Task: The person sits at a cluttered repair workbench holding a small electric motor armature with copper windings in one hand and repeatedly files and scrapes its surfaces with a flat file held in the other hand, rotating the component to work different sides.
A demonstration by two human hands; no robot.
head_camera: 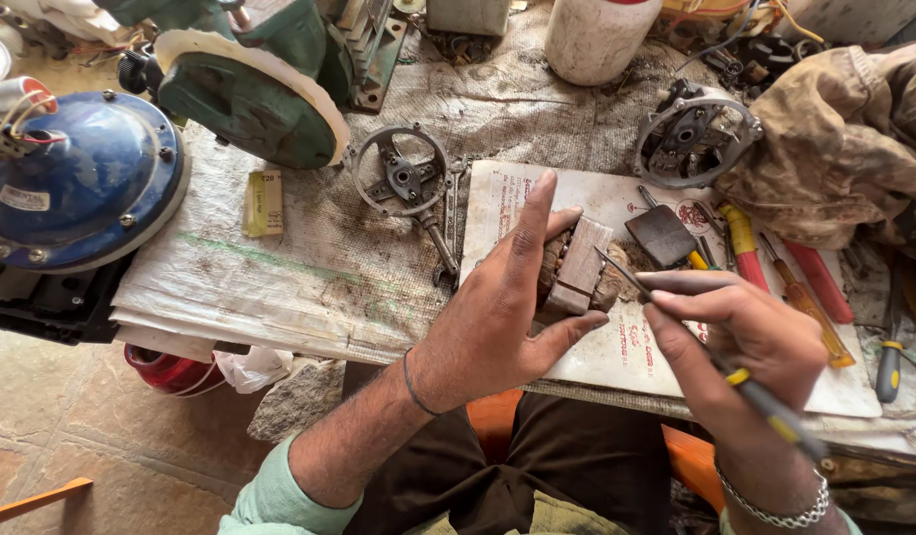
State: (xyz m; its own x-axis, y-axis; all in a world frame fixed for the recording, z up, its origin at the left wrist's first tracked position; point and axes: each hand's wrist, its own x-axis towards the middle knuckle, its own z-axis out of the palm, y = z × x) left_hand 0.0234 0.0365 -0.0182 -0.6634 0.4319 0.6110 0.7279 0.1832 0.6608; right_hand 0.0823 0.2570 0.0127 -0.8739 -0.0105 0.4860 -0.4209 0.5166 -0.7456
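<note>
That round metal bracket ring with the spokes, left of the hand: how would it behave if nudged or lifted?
The spoked metal ring lies flat on the woven sacking, so it probably slides rather than rolls. It looks cast and rigid, likely heavy for its size. The open spokes should give fingers an easy hold.

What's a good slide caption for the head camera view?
Left hand steadies a wooden block on a cluttered workbench while the right hand points a thin tool at it.
</note>
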